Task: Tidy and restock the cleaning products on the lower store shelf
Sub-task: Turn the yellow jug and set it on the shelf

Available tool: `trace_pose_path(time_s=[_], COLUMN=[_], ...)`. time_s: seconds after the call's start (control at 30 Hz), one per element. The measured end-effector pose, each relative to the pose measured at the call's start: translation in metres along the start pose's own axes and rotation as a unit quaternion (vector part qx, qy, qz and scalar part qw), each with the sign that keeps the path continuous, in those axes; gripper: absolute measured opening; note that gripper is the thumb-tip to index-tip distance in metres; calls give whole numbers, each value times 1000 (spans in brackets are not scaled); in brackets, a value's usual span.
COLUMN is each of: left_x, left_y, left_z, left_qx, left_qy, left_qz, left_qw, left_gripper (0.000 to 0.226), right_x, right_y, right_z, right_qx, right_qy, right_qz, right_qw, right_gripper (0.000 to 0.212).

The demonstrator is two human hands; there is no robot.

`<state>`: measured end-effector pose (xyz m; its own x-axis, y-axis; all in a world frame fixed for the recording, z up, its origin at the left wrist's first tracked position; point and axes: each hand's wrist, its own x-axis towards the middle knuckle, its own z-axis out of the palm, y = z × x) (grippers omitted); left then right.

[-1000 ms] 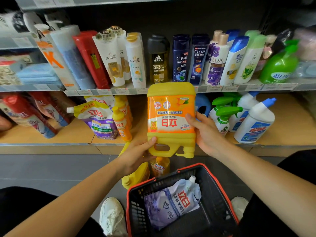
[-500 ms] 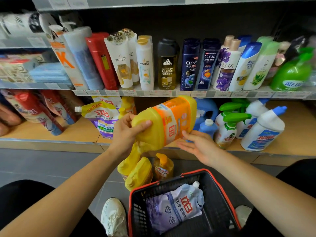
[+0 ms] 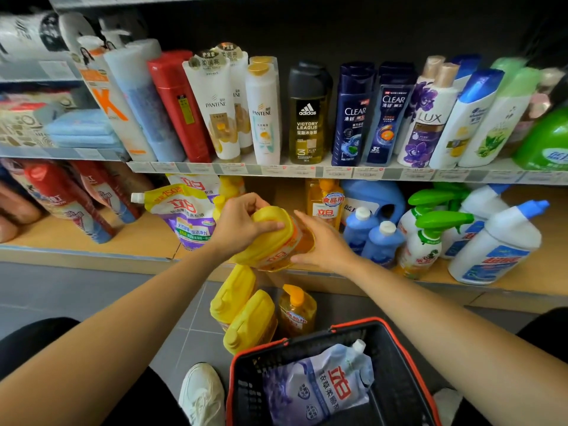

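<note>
Restock looking partway | left hand (image 3: pixel 242 229) is gripping the yellow jug (image 3: pixel 278 241) at its near end, right hand (image 3: pixel 322 244) is cupping its side | jug is tilting over the lower shelf (image 3: pixel 92 238) front edge | floor jugs (image 3: pixel 246 312) below the shelf and a pouch (image 3: pixel 319 385) are waiting.

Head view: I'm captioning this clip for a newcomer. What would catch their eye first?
The bright yellow jug, tipped over at centre frame, gripped by the left hand and right hand in front of the lower shelf. Next comes the red-rimmed black basket at the bottom edge, with a lilac pouch lying inside.
</note>
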<state>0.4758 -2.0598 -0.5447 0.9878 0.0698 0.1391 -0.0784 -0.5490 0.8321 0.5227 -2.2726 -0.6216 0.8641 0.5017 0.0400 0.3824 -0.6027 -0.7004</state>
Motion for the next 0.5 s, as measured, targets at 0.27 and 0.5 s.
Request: trace_pose_path(time_s=[0.27,0.5], left_x=[43,27], left_y=[-5,-42], left_z=[6,13], left_qx=[86,136], left_qy=[-119,-51], left_qz=[40,102], left_qw=[988,984], left_gripper=[37,61], right_x=[31,41], right_y=[26,38], right_z=[34,68], right_qx=[98,147], right_qy=[64,161], right_qz=[11,64], right_qw=[993,974], right_gripper=[79,65])
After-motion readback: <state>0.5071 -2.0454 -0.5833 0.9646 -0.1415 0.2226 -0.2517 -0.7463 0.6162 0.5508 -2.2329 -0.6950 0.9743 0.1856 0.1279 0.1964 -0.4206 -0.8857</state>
